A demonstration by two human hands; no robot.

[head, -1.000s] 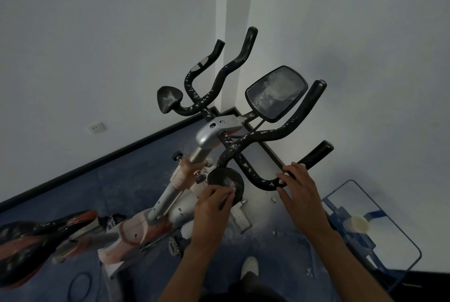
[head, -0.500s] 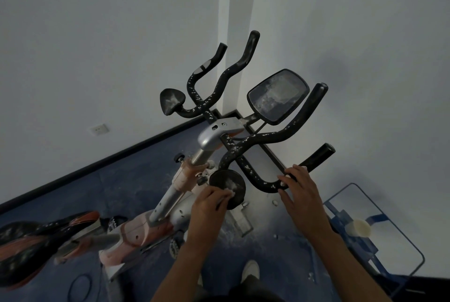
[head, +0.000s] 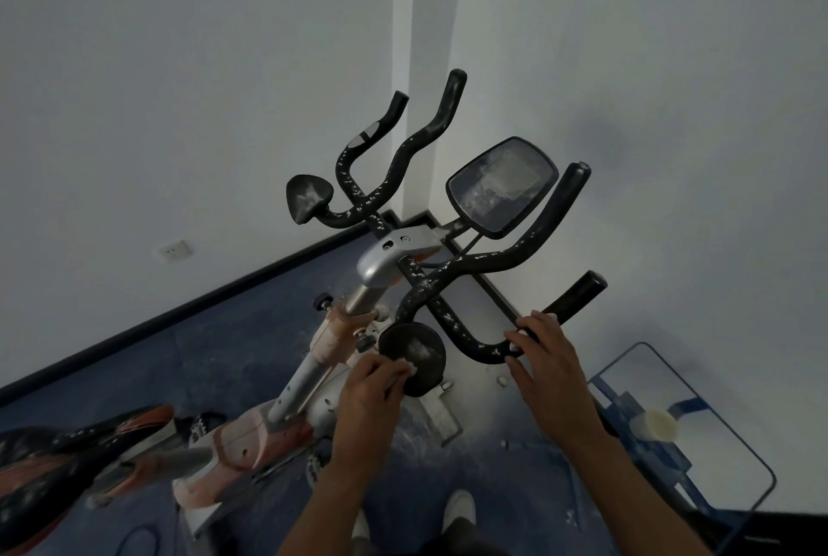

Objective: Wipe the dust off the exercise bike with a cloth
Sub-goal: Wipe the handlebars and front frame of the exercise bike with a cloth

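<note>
The person is standing over the dusty black-and-silver exercise bike [head: 385, 268] in the corner. Their left hand [head: 374, 394] is pinching a small white cloth [head: 410, 369] against the round black elbow pad [head: 414, 351]. Their right hand [head: 549, 369] is curling round the black handlebar [head: 475, 342]. I think the speckled bars need rubbing next.

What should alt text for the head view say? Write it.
Two hands work at a dusty exercise bike in a room corner: the left hand presses a small white cloth on a round black pad, the right hand holds the handlebar.
</note>
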